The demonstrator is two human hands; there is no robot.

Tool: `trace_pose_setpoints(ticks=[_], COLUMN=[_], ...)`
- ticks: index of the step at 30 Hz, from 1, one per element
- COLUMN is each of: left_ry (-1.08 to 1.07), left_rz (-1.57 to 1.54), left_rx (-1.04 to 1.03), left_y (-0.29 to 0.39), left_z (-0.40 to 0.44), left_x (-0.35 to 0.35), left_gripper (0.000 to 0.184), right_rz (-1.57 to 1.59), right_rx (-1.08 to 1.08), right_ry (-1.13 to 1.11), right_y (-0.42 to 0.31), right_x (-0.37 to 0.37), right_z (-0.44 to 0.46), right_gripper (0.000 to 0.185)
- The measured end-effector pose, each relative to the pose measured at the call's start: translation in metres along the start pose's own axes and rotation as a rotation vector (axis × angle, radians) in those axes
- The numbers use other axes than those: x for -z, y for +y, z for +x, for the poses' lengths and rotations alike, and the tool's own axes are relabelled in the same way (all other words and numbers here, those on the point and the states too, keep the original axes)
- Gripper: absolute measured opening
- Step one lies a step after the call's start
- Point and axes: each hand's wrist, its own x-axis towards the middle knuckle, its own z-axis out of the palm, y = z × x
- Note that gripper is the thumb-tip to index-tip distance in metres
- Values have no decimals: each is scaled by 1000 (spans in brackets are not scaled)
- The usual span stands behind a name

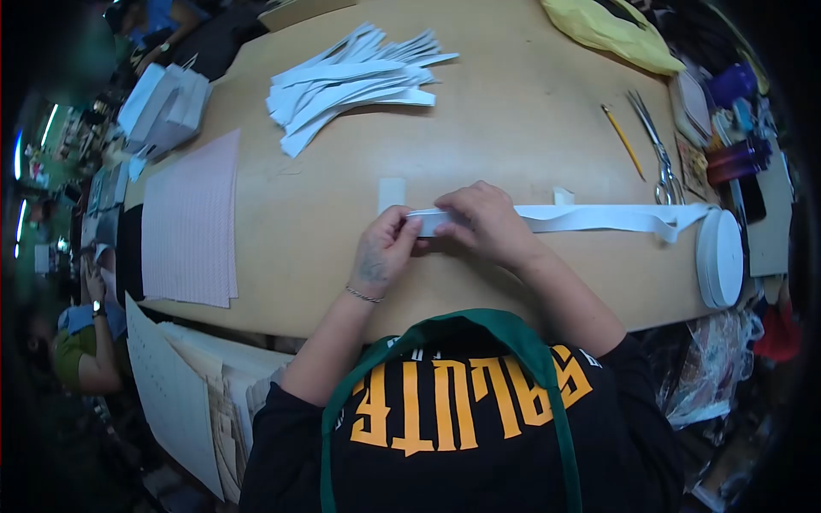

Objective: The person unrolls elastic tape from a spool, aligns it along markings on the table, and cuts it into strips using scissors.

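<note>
A black shirt (505, 483) is worn nearest. Over the table (496, 103), the white strip (590, 219) is pinched near its end by the left hand (386, 244), apparently for steadiness; whether bent fingers of the right hand (493, 227) grip cannot be told.

White strip (590, 218) — yellow pencil (623, 141), green strap (483, 319)

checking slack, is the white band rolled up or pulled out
Partly pulled out: the white band stretches between the right hand and the white roll.
</note>
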Motion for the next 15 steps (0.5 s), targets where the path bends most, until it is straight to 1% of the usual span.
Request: trace_pose_setpoints(ticks=[3, 6, 9, 12, 15], left_ry=[2, 5, 16, 30, 47], left_rz=[125, 12, 6, 17, 47], left_rx=[-25, -24, -42, -58, -68], left_y=[6, 5, 6, 6, 8], left_z=[0, 3, 5, 6, 6], left_x=[0, -3, -7, -10, -11], left_gripper=[15, 15, 16, 17, 19], right_rz=[146, 301, 385, 497, 490], right_rx=[-159, -290, -326, -409, -421], right_ry=[-89, -82, -94, -117, -126], right_y=[-3, -5, 2, 6, 1], right_x=[6, 9, 7, 8, 13], right_z=[7, 8, 7, 6, 7], right_gripper=[20, 17, 18, 15, 16])
